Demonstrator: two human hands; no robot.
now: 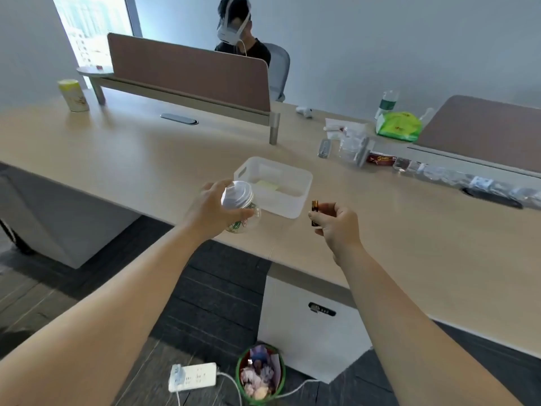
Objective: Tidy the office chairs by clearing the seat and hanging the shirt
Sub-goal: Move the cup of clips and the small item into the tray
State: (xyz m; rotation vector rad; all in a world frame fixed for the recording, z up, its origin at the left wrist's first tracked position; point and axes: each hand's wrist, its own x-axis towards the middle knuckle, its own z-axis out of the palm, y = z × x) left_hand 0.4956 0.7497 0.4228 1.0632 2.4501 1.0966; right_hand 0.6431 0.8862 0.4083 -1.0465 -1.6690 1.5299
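My left hand (pixel 212 208) grips a clear plastic jar (pixel 240 207) with a transparent lid, held over the near edge of the wooden desk (pixel 131 159). My right hand (pixel 336 227) pinches a small brown bottle (pixel 315 212) a little to the right. Between and just beyond both hands stands a white plastic bin (pixel 295 200) with a yellow-green item inside. No shirt is in view. The only office chair (pixel 279 70) I see is a grey one behind the far partition, with a person sitting in it.
A person wearing a headset (pixel 234 27) sits beyond the brown partition (pixel 187 71). A yellow-white canister (pixel 73 95) stands far left. Bags, a water bottle (pixel 387 103) and a green packet (pixel 399 126) clutter the right. On the floor lie a power strip (pixel 193 376) and a green waste bin (pixel 260 373).
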